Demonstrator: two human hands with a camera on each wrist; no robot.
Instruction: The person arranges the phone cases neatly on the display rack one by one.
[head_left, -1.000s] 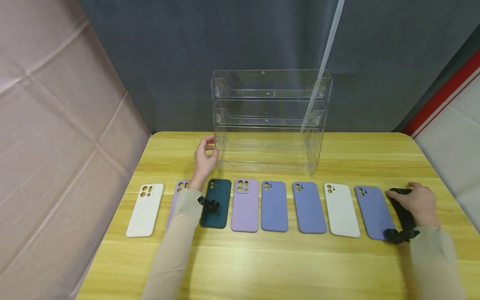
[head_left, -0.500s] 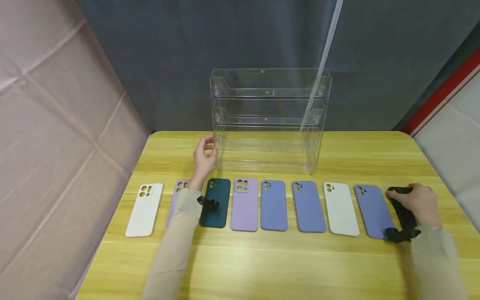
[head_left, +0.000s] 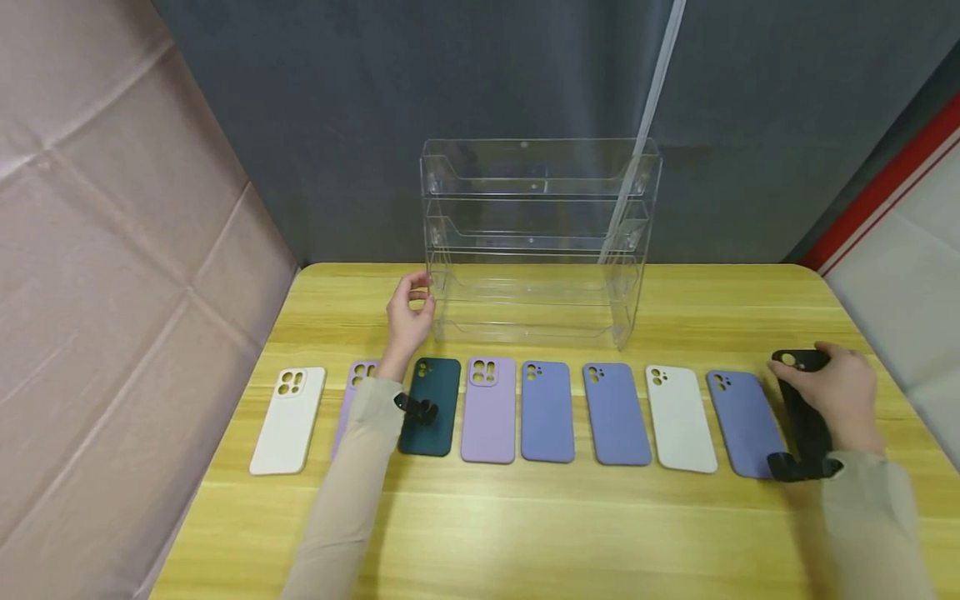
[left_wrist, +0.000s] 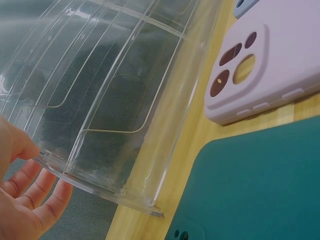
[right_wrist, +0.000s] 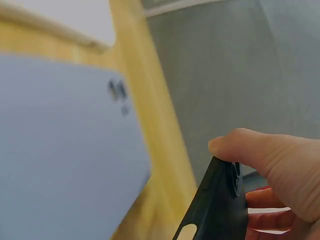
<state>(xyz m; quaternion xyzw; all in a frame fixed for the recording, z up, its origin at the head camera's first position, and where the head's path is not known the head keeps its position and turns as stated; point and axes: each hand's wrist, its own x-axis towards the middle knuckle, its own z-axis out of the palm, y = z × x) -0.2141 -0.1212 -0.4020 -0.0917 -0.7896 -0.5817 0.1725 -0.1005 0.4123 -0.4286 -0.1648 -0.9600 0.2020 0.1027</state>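
At the left side of a clear acrylic tiered rack (head_left: 536, 250), my left hand (head_left: 409, 315) pinches the edge of its side panel. The left wrist view shows the thumb on one face of that panel (left_wrist: 95, 186) and the fingers behind it. My right hand (head_left: 842, 396) grips a black phone case (head_left: 807, 421) across its width near the camera-hole end. In the right wrist view the black case (right_wrist: 222, 205) stands tilted between thumb and fingers. Just left of it lies a blue-violet phone case (head_left: 744, 425). Below my left hand lies a dark green phone case (head_left: 442, 417), partly covered by the wrist camera.
A row of phone cases lies across the wooden table (head_left: 540, 533): white (head_left: 288, 425), light purple (head_left: 489, 425), blue-violet (head_left: 547, 412) and another white (head_left: 681, 421). One more purple case (head_left: 347, 408) is half hidden by my left arm. Behind the rack hangs a dark grey curtain (head_left: 337, 125).
My right hand has raised the top end of the black phone case, and its camera hole has come into view. The left hand and the rack have stayed in place.
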